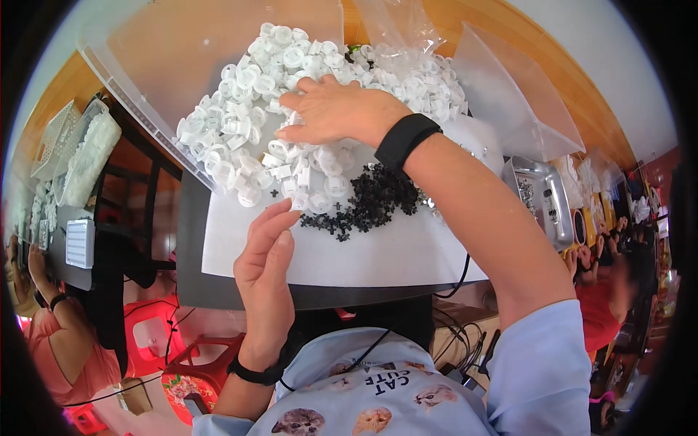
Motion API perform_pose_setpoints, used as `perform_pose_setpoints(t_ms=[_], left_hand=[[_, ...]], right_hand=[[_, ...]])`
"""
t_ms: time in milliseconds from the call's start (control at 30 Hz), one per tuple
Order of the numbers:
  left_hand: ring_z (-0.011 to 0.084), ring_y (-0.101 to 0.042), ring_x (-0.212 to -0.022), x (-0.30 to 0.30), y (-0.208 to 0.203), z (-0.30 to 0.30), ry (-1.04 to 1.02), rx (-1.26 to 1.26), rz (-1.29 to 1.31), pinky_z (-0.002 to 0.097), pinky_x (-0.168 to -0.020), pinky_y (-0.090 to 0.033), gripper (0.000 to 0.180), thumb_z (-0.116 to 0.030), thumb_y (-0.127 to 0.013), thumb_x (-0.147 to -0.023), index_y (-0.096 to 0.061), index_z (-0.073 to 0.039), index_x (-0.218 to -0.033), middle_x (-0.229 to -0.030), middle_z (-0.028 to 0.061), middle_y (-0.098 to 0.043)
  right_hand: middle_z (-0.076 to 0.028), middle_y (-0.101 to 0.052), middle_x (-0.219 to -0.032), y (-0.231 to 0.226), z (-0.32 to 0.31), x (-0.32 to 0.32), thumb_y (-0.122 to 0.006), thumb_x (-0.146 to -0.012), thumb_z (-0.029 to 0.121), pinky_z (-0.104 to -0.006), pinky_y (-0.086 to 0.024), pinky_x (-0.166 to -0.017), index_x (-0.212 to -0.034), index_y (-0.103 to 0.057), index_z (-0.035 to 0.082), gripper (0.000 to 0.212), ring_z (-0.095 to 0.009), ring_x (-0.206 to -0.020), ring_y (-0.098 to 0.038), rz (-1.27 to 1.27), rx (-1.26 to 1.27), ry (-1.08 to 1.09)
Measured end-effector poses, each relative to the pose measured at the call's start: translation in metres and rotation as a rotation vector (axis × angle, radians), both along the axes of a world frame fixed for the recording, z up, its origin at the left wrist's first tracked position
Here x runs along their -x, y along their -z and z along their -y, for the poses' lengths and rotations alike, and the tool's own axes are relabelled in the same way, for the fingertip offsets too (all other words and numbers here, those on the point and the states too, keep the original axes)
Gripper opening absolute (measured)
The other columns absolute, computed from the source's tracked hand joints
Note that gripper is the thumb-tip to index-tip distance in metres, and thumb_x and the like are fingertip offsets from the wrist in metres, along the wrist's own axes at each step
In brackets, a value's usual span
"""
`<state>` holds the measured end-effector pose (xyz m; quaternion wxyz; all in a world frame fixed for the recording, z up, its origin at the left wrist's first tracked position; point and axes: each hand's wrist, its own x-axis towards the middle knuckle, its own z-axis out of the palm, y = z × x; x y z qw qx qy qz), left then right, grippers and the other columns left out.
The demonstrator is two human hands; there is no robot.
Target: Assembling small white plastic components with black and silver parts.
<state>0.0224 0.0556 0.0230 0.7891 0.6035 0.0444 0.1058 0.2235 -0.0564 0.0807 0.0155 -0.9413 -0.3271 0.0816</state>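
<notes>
A large heap of small white plastic ring-shaped caps (240, 116) spreads over the table. My right hand (334, 110) reaches across it, palm down, with its fingers spread among the caps; no cap shows gripped, though the underside of the hand is hidden. In front of the heap lies a pile of small black cross-shaped plastic parts (374, 202). My left hand (266, 251) hovers over the near edge of the white sheet (342, 260), left of the black parts. Its fingers are stretched and a little bent, the thumb apart, with nothing visible in them.
A clear plastic bin wall (138, 109) borders the heap on the left. Right of it are a translucent sheet (509, 91) and a metal tray (542, 200) with small parts. Red stools (153, 330) stand below left. Other people sit at tables on both sides.
</notes>
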Motion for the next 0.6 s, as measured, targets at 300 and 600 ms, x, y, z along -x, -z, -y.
perform_pose_setpoints(t_ms=[300,600], left_hand=[[0.0178,-0.043,-0.124,0.004,0.002,0.013,0.078,-0.05,0.023,0.0312,-0.105,-0.028,0.028,-0.001,-0.048,-0.089,-0.062,0.002,-0.114,-0.13,0.0115,-0.051],[0.0184,-0.045,-0.121,0.008,0.001,0.019,0.115,-0.215,0.078,0.032,-0.104,-0.03,0.027,-0.005,-0.049,-0.09,-0.062,0.001,-0.113,-0.128,0.0118,-0.052]], right_hand=[[-0.011,-0.051,-0.117,0.001,0.023,0.016,-0.05,-0.087,0.047,-0.0496,-0.042,-0.09,-0.125,-0.05,0.013,0.051,-0.032,-0.113,-0.047,0.018,-0.049,-0.024],[-0.013,-0.052,-0.116,-0.003,0.04,0.022,-0.049,-0.087,0.049,-0.0471,-0.042,-0.088,-0.125,-0.049,0.012,0.053,-0.031,-0.109,-0.05,-0.009,-0.015,0.012]])
